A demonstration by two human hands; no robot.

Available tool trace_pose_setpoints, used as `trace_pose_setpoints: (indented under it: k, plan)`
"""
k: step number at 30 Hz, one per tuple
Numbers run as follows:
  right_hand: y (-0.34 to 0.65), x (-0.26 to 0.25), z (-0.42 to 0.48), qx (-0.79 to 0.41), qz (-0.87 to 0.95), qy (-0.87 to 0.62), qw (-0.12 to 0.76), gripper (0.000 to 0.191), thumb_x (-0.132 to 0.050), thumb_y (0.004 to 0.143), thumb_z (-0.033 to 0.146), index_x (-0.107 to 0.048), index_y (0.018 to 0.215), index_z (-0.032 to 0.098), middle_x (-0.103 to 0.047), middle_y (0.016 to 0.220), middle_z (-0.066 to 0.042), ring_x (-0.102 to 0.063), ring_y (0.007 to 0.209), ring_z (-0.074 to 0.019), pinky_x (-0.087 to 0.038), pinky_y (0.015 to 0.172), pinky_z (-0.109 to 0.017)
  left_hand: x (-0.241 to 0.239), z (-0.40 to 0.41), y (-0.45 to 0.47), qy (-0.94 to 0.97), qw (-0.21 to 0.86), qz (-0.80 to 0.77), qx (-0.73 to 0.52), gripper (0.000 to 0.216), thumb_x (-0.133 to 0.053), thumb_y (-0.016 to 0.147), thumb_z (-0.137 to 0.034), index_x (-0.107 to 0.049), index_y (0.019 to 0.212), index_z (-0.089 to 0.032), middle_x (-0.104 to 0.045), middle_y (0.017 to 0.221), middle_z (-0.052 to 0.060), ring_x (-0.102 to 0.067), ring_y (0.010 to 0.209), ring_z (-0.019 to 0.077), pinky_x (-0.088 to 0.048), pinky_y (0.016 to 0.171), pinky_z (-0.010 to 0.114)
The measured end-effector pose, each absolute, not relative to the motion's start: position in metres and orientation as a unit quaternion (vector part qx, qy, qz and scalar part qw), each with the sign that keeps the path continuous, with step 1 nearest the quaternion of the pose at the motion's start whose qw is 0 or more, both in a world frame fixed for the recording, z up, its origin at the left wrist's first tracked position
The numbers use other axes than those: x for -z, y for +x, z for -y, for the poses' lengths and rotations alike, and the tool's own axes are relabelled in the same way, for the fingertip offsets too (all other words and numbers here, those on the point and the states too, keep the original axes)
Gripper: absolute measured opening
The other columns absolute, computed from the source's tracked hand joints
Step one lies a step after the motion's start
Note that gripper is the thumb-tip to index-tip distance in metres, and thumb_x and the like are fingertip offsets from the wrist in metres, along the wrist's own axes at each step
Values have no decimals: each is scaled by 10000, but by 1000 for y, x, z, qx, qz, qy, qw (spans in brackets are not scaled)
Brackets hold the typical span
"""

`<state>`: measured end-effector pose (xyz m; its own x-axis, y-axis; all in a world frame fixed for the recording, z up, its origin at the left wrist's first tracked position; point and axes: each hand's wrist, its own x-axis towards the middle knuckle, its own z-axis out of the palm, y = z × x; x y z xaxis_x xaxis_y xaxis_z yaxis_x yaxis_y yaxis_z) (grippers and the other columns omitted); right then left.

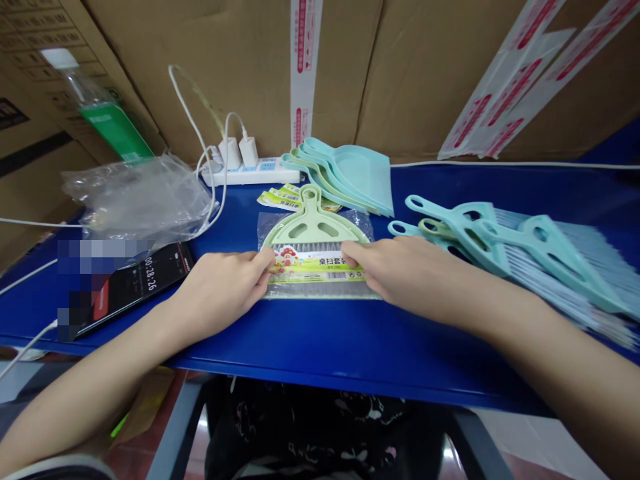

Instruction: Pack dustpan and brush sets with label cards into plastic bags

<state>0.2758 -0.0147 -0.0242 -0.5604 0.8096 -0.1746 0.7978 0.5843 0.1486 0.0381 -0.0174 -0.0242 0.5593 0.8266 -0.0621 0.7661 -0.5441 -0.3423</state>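
In the head view a light green brush and dustpan set (311, 230) lies flat in a clear plastic bag on the blue table. Across its bristles runs a printed label (305, 265) with a red mushroom picture. My left hand (223, 290) grips the left edge of the bagged set, thumb and fingers closed at the label's end. My right hand (407, 273) pinches the right edge the same way, with its thumb on the label. Under both hands the set rests on the table with its handle pointing away from me. The fingertips beneath the edges are partly hidden.
Stacked dustpans (365, 173) and some printed cards (283, 197) lie behind the set. Several hand brushes (550, 253) are piled at the right. A power strip (250, 175), clear plastic bags (145, 197), a phone (140, 283) and a green bottle (115, 130) are at the left. Cardboard boxes (240, 60) stand behind.
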Motion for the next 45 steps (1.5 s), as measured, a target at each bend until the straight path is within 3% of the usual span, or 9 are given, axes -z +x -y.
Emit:
trace_pose_setpoints:
  k: [26,45]
  plan:
    - [271,22,16,-37,-874,465,138,253,-384,837,82,-570,998,142,-671,739,-82,-527,528,-167,-172,470,-304,24,18,38,-876,141,447,-110,231,-352,947,-257,-566,971,-174,-706,732,39,-679,625,193,-357,470,266]
    - [270,22,16,-35,-871,466,153,252,-372,856,97,-557,1022,135,-674,768,-92,-533,553,-175,-176,477,-304,23,16,38,-879,138,439,-125,206,-360,955,-250,-550,927,-173,-679,718,31,-658,608,184,-326,460,264]
